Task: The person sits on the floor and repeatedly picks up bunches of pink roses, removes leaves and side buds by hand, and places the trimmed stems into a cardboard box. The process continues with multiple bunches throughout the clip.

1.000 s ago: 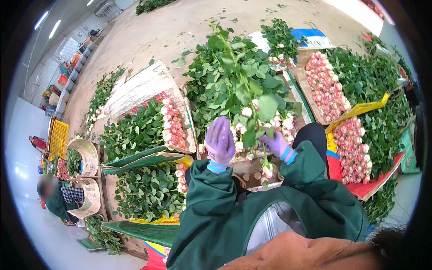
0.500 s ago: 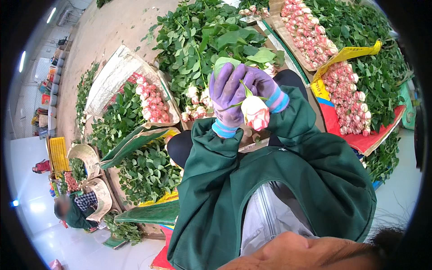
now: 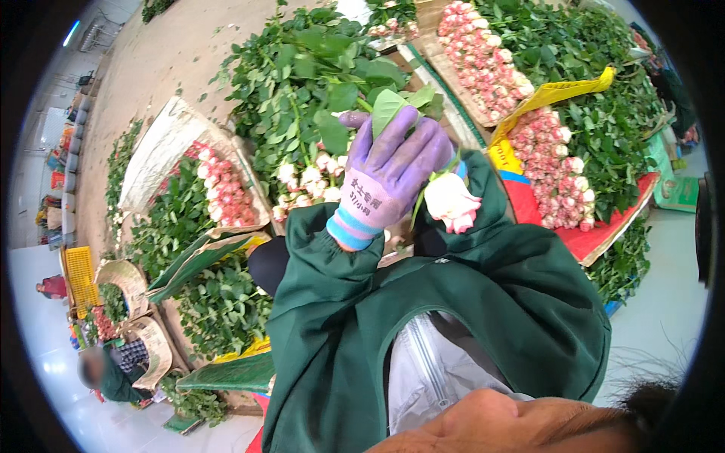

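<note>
My left hand (image 3: 389, 158), in a lilac glove, is closed around the leafy stem of a single rose in front of me, with a leaf (image 3: 389, 107) poking up between its fingers. My right hand (image 3: 440, 147) is mostly behind the left one and its fingers are hidden. The pale rose bloom (image 3: 451, 200), pink-edged, hangs head-down just below and right of both hands, toward my chest. Just beyond them lies a heap of leafy roses (image 3: 283, 90) with white blooms (image 3: 302, 181).
Rows of pink roses lie on wrappers to my left (image 3: 226, 192) and right (image 3: 483, 64). A red sheet (image 3: 574, 241), yellow sheet (image 3: 559, 94) and green flap (image 3: 226, 375) edge the piles. A co-worker (image 3: 117, 377) is at lower left, near a yellow crate (image 3: 81, 279).
The rose has turned and dropped from stretched out over the heap to bloom-down near my chest. My left hand has moved across the stem, now covering most of my right hand.
</note>
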`<control>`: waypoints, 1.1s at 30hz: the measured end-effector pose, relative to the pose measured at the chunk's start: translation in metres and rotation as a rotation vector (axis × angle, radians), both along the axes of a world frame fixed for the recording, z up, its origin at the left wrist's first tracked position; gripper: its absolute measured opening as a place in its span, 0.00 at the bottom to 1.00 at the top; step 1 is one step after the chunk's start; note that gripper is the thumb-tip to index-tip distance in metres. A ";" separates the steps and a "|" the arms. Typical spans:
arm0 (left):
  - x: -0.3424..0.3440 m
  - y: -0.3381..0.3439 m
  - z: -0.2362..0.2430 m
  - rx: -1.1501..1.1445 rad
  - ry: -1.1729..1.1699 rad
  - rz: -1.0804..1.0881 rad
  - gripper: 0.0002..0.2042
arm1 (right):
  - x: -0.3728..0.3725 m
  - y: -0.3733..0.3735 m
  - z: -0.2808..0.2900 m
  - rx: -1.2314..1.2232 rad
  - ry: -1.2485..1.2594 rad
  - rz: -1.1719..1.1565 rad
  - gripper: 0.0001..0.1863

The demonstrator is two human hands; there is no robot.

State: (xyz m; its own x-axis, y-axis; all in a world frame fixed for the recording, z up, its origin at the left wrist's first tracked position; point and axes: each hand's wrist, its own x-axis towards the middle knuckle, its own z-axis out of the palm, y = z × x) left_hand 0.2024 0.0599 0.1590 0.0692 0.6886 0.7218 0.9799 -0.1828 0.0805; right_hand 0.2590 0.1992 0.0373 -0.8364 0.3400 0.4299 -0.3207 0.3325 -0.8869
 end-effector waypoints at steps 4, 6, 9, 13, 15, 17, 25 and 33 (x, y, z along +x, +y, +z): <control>0.008 0.029 0.014 -0.001 0.164 -0.119 0.21 | 0.006 0.020 0.033 -0.993 0.175 0.482 0.16; 0.008 0.035 0.013 -0.065 0.181 -0.118 0.21 | -0.003 0.046 0.026 -1.176 0.139 0.581 0.16; 0.001 0.044 -0.001 -0.099 0.142 -0.101 0.23 | -0.007 0.095 0.013 -1.165 -0.037 0.547 0.16; -0.049 0.038 -0.049 0.054 0.067 0.123 0.29 | 0.023 0.170 -0.014 -0.584 -0.546 0.310 0.16; -0.072 0.018 -0.066 0.078 -0.026 0.286 0.27 | 0.045 0.184 -0.041 -0.089 -0.871 0.016 0.17; -0.078 0.004 -0.064 0.131 -0.063 0.303 0.23 | 0.075 0.199 -0.117 0.371 -1.065 -0.258 0.20; -0.076 -0.022 -0.113 -0.124 -0.130 0.418 0.21 | 0.122 0.180 -0.271 0.273 -1.302 -0.313 0.22; -0.078 0.000 -0.130 -0.194 -0.169 0.413 0.21 | 0.110 0.195 -0.323 0.134 -1.402 -0.266 0.20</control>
